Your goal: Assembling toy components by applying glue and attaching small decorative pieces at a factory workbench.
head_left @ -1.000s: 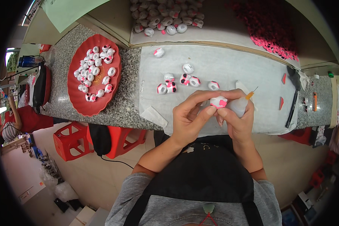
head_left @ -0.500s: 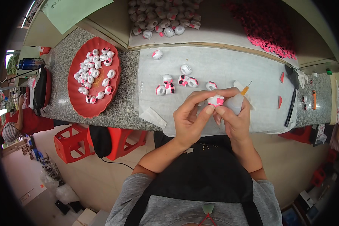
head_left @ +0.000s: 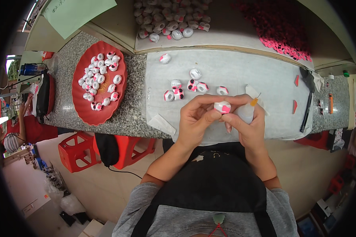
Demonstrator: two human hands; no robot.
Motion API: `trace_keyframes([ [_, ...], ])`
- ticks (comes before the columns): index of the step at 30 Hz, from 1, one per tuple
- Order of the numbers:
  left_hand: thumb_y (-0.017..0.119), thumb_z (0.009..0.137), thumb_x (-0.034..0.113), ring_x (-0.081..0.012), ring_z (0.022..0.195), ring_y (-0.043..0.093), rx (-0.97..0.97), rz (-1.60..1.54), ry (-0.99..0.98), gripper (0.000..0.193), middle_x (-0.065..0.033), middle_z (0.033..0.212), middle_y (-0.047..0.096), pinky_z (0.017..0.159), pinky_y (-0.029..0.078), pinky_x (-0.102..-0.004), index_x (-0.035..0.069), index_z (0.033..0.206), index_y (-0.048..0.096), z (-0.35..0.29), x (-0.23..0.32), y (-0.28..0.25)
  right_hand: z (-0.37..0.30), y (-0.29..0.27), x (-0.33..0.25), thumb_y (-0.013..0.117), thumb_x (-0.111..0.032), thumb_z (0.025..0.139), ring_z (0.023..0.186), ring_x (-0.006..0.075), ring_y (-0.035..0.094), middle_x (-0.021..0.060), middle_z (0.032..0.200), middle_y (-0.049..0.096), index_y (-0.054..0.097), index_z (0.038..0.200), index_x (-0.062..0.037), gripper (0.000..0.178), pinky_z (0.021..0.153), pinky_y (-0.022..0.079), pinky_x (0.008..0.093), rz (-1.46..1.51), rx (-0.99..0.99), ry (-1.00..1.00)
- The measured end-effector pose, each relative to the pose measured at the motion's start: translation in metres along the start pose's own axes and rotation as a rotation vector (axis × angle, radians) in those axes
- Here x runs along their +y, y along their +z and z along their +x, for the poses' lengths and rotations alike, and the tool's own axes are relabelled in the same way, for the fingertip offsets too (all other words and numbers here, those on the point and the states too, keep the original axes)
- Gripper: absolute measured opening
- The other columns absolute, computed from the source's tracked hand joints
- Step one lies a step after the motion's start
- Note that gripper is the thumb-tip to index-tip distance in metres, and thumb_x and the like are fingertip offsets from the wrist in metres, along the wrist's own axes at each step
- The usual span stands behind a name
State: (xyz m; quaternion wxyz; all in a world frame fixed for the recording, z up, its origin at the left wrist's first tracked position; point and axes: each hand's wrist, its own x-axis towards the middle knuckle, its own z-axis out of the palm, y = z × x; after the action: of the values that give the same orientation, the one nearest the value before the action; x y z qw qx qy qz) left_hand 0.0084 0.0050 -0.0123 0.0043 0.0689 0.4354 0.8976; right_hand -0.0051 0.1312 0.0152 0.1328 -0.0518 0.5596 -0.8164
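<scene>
Between the fingertips of my left hand (head_left: 192,124) is a small white figure piece with a pink patch (head_left: 222,107), roughly round. My right hand (head_left: 251,128) keeps a translucent squeeze bottle with an orange needle tip (head_left: 246,113) against its palm, the needle pointing up and away. The right thumb and forefinger also touch the piece, steadying it from the right. Just beyond my hands, several similar white, pink and black pieces (head_left: 202,87) lie on white paper (head_left: 229,67). A lone piece (head_left: 165,58) rests farther back on the left.
A red scalloped tray (head_left: 83,115) of finished-looking pieces stands on the granite counter (head_left: 136,110) at left. A shelf behind bears heaps of white pieces (head_left: 177,34) and small pink parts (head_left: 283,47). A black tool (head_left: 306,112) lies right; red stools (head_left: 79,152) stand below left.
The piece has turned in my fingers and shifted slightly left, showing its pink patch differently. The bottle's needle tip has tilted a little to the left and lower.
</scene>
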Motion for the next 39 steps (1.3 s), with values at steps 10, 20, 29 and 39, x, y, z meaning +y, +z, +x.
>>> trace_keyframes([
  [10, 0.058, 0.074, 0.013, -0.0125, 0.080, 0.051, 0.044, 0.149, -0.082, 0.028, -0.0075, 0.087, 0.054, 0.068, 0.040, -0.0233, -0.001, 0.096, 0.049, 0.010, 0.021, 0.006, 0.008, -0.002, -0.005, 0.057, -0.001, 0.070, 0.052, 0.0050, 0.044, 0.0023, 0.063, 0.050, 0.052, 0.095, 0.0006, 0.026, 0.042, 0.035, 0.0165, 0.036, -0.057, 0.022],
  [20, 0.052, 0.077, 0.009, -0.0142, 0.087, 0.050, 0.114, 0.077, -0.035, 0.025, -0.0102, 0.096, 0.052, 0.071, 0.044, -0.0250, -0.001, 0.099, 0.046, 0.003, 0.003, 0.018, 0.005, -0.008, 0.000, 0.055, 0.001, 0.069, 0.048, 0.0063, 0.043, 0.0043, 0.064, 0.050, 0.052, 0.094, 0.0027, 0.025, 0.040, 0.035, 0.0176, -0.111, 0.023, -0.137],
  [29, 0.050, 0.078, 0.009, -0.0142, 0.087, 0.050, 0.151, 0.057, -0.075, 0.025, -0.0091, 0.091, 0.054, 0.077, 0.040, -0.0277, 0.000, 0.100, 0.045, 0.008, -0.001, 0.019, 0.009, -0.021, -0.019, 0.057, 0.000, 0.066, 0.053, 0.0077, 0.046, 0.0060, 0.066, 0.053, 0.054, 0.091, 0.0015, 0.024, 0.043, 0.036, 0.0183, -0.184, 0.087, -0.058],
  [39, 0.050, 0.077, 0.008, -0.0185, 0.091, 0.051, 0.149, -0.118, -0.135, 0.020, -0.0080, 0.091, 0.053, 0.078, 0.043, -0.0335, 0.004, 0.097, 0.046, 0.012, 0.001, 0.012, 0.000, -0.068, -0.017, 0.058, 0.005, 0.061, 0.059, 0.0193, 0.049, 0.0092, 0.069, 0.051, 0.054, 0.073, 0.0016, 0.013, 0.054, 0.038, 0.0235, -1.001, 0.160, -0.269],
])
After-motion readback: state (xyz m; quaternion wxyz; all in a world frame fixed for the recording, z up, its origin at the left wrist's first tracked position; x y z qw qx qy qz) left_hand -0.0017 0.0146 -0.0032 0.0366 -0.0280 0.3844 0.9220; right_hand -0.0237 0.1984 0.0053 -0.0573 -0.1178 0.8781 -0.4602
